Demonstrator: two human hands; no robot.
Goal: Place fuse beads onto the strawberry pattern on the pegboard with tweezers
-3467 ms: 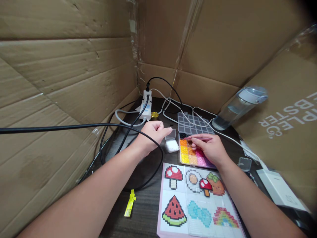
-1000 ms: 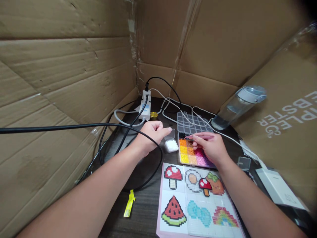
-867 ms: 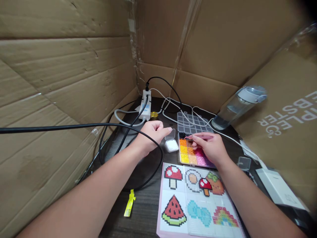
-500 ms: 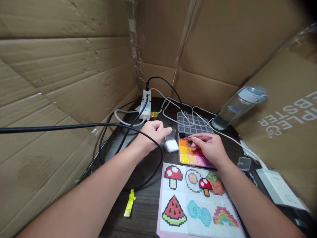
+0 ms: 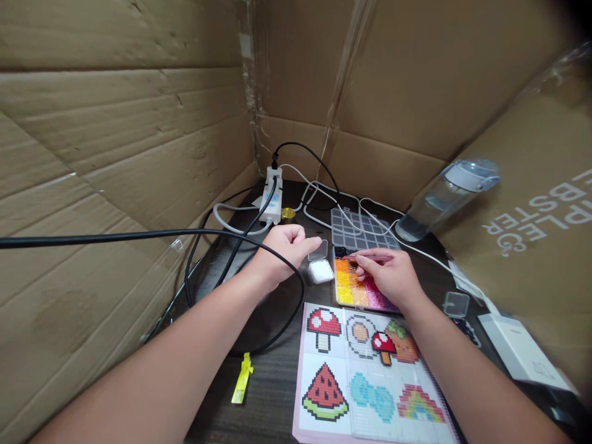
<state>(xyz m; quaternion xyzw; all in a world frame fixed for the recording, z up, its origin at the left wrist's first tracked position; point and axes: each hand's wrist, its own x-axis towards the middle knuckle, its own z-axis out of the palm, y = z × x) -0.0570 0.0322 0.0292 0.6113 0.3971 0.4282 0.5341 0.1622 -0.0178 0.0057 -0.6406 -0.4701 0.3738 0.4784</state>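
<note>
My right hand [image 5: 391, 275] is closed on thin pink tweezers [image 5: 370, 257], whose tips point left into the orange cells of a compartmented bead tray [image 5: 350, 290]. My left hand [image 5: 284, 250] rests curled in a loose fist on the dark table, its thumb beside a small open box of white beads [image 5: 320, 270]. Nothing shows inside the fist. In front of me lies a pattern sheet [image 5: 324, 376] with mushroom, watermelon and rainbow pictures, covered on the right by a clear pegboard [image 5: 393, 370] bearing a red bead mushroom.
Cardboard walls enclose the table. At the back lie a white power strip [image 5: 272, 200], tangled cables, a clear tray lid [image 5: 359, 229] and a leaning water bottle [image 5: 444, 197]. A thick black cable [image 5: 139, 236] crosses over my left arm. A white box [image 5: 522, 351] sits right.
Almost nothing differs. My right hand made tiny shifts over the bead tray, and the tweezers' tips stayed at the orange cells. The left hand has not moved.
</note>
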